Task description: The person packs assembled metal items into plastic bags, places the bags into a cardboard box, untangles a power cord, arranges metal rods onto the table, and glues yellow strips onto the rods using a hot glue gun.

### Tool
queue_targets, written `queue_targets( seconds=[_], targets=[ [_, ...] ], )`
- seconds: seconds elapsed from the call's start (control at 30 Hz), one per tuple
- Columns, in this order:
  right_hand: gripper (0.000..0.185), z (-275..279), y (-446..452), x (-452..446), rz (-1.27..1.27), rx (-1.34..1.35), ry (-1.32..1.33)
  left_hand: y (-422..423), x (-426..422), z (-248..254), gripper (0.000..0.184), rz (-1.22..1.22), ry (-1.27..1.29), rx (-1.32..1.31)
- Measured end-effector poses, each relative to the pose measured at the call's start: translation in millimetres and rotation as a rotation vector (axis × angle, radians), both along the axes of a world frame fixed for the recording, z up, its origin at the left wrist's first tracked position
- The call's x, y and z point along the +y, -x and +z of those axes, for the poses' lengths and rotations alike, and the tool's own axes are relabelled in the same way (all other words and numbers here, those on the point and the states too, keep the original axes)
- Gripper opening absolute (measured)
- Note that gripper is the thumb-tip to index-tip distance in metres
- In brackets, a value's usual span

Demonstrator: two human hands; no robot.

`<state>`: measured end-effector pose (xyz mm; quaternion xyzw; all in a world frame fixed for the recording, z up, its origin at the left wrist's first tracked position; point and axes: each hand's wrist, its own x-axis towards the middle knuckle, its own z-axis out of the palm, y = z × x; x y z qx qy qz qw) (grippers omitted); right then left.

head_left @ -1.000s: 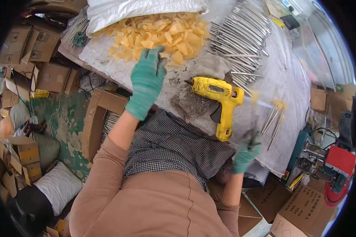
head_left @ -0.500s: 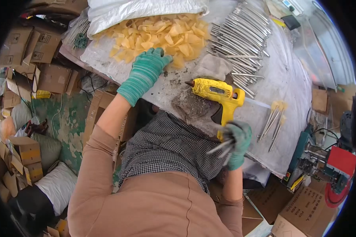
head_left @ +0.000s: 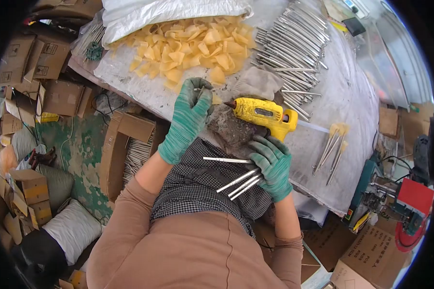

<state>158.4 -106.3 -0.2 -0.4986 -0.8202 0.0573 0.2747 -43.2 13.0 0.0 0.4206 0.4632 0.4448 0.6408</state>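
Note:
My left hand, in a green striped glove, pinches a small translucent yellow piece between thumb and fingers. That piece is close to the dark nozzle of a yellow glue gun, which lies on the table pointing left. My gloved right hand is closed around several thin metal tubes, whose ends stick out to the left over my lap. Its fingertips reach the gun's handle, mostly hidden by the hand; whether they press the trigger I cannot tell. Under the nozzle is a dark, glue-stained cloth.
A heap of yellow pieces spills from a white sack. Metal tubes lie stacked at the back right. Tubes with yellow pieces attached rest right of the gun. A machine with a red panel stands at far right.
My left hand has come back from the heap toward the nozzle with a yellow piece. My right hand has moved slightly up and left to the gun's handle, still holding the tubes.

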Motion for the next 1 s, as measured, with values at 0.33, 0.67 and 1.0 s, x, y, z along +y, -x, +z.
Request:
queue_targets(
  seconds=[0.33, 0.67, 1.0],
  targets=[
    [0.026, -9.3, -2.9, -12.0, -0.067, -0.013, -0.022, -5.3, -4.1, 2.0, 0.017, -0.062, -0.231, 0.278],
    [0.023, 3.5, 1.7, -3.4, -0.096, 0.131, -0.041, 0.2, 11.2, -21.8, 0.022, -0.133, -0.199, 0.326],
    [0.038, 13.0, 19.6, -15.3, -0.385, -0.032, 0.059, 1.1, -6.4, 3.5, 0.024, -0.029, -0.062, 0.131]
  ],
)
